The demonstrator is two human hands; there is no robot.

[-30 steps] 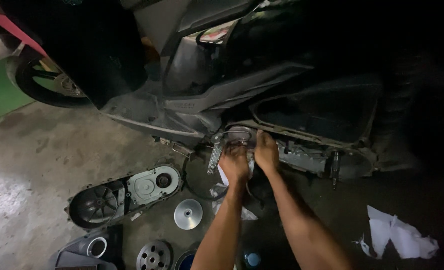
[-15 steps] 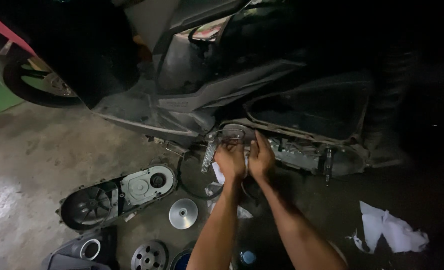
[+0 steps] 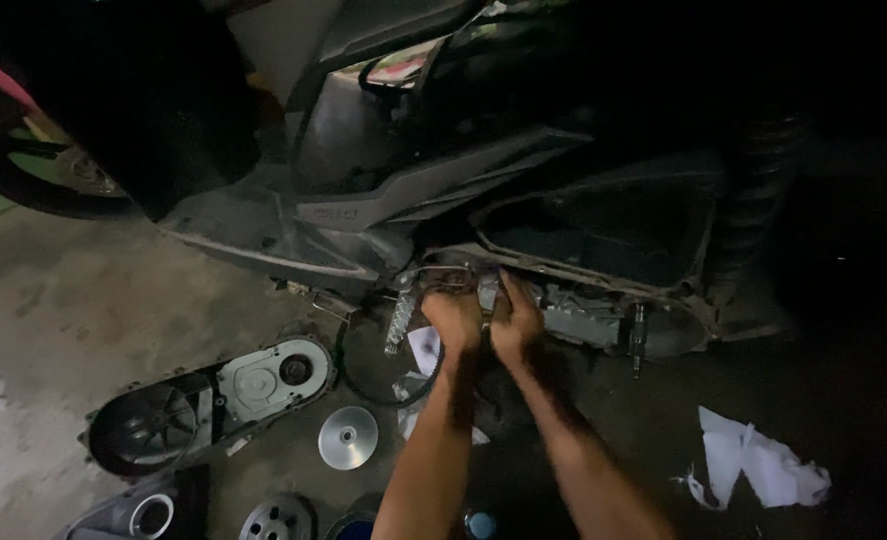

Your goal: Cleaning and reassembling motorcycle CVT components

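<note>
One scooter (image 3: 383, 190) fills the upper half of the frame, side cover removed. Two bare hands meet at centre frame against its exposed engine case (image 3: 583, 320). The left hand (image 3: 453, 320) and the right hand (image 3: 515, 320) are side by side, touching, both closed around a small metal part (image 3: 485, 295) at the front of the case. The fingers of both are curled tight, pressed together on that part; its exact shape is hidden by the hands and the dim light.

Counted on the concrete floor (image 3: 63, 320):
- One long transmission cover (image 3: 208, 400), lower left, lying open side up.
- One round silver pulley face (image 3: 348, 437), just right of the cover.
- One black drive belt (image 3: 388, 370), looped below the left hand, partly lost in shadow.
- One toothed round clutch part (image 3: 276, 520), bottom edge, cut off by the frame.
- One grey housing with a round opening (image 3: 133, 515), lower left corner, cut off.
- One crumpled white rag (image 3: 753, 465), lower right.
- White paper scraps (image 3: 423, 350) under the forearms, number unclear.

One front wheel (image 3: 33, 170) shows at the upper left, partly cut off. The right third of the frame is too dark to read. One small blue-capped container (image 3: 478, 523) stands at the bottom edge, contents not visible.
</note>
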